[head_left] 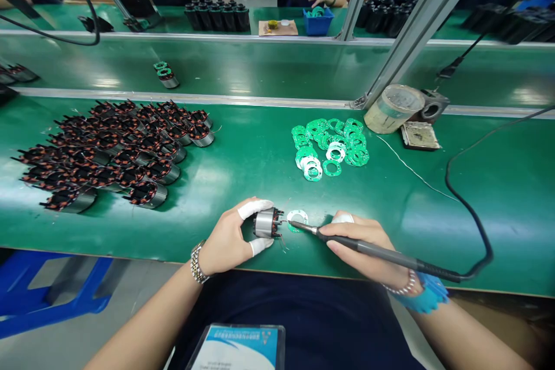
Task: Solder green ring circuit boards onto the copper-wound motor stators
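Observation:
A motor stator point(264, 224) with a silver body and copper windings lies on its side in my left hand point(229, 236), gripped between the white-covered thumb and a fingertip. Its pins and thin wires point right. My right hand point(368, 245) is closed around a soldering iron point(368, 247), whose tip reaches left. Under that tip lies a single ring-shaped circuit board point(298, 215), flat on the green bench just right of the stator. Whether the tip touches the board or a wire, I cannot tell.
Many stators point(117, 153) stand grouped at the left. Loose green ring boards point(332, 141) are heaped beyond my hands. A round tub point(393, 108), a soldering iron stand point(433, 105) and a sponge tray point(420, 135) sit at right. The iron's black cable point(466, 196) loops there. Co-workers sit opposite, behind a metal post point(411, 29).

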Available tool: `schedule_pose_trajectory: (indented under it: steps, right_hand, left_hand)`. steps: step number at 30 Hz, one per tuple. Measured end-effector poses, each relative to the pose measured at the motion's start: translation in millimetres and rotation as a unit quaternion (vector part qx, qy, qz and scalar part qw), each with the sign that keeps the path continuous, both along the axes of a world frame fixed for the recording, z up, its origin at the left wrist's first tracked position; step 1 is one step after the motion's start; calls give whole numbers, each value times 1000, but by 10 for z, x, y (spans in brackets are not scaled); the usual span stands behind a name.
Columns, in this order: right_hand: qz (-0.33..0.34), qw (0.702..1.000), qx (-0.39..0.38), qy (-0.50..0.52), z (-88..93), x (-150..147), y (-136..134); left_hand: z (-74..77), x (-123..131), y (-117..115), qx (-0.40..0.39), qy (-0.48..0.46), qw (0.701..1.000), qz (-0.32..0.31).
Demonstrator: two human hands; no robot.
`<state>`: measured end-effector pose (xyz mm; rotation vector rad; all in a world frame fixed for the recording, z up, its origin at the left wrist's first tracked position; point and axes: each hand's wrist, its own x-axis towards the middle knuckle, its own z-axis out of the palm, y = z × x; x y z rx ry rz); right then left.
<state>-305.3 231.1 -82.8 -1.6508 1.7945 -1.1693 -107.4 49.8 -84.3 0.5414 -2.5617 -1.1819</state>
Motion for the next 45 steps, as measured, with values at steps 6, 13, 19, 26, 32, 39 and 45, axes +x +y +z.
schedule_pose_trajectory:
  steps: [6, 13, 19, 26, 32, 39, 45]
  right_hand:
    - [4, 1000, -14, 7, 3, 7, 4]
    - [17, 999, -30, 16, 28, 11, -31]
    - [27, 999, -46, 5, 16, -4, -13]
    - [-32, 999, -43, 11, -4, -11, 19]
    - [-43, 998, -29, 23, -8, 7, -6]
    - [-39, 998, -34, 30, -7, 2, -13]
    - [10, 1000, -30, -1, -14, -8, 7]
  left_hand:
    - [-2, 3, -2, 3, 2, 1000, -3]
    - [7, -1, 1, -17, -1, 1000, -5]
    - [19, -7, -5, -32, -5, 999, -8]
    - [15, -5, 5, -33, -5, 999, -4]
    - [34, -14, 0, -30, -5, 999, -13]
    - [22, -16, -3, -22, -9, 1000, -16]
    - [20, -16, 2, -24, -9, 1000, -16]
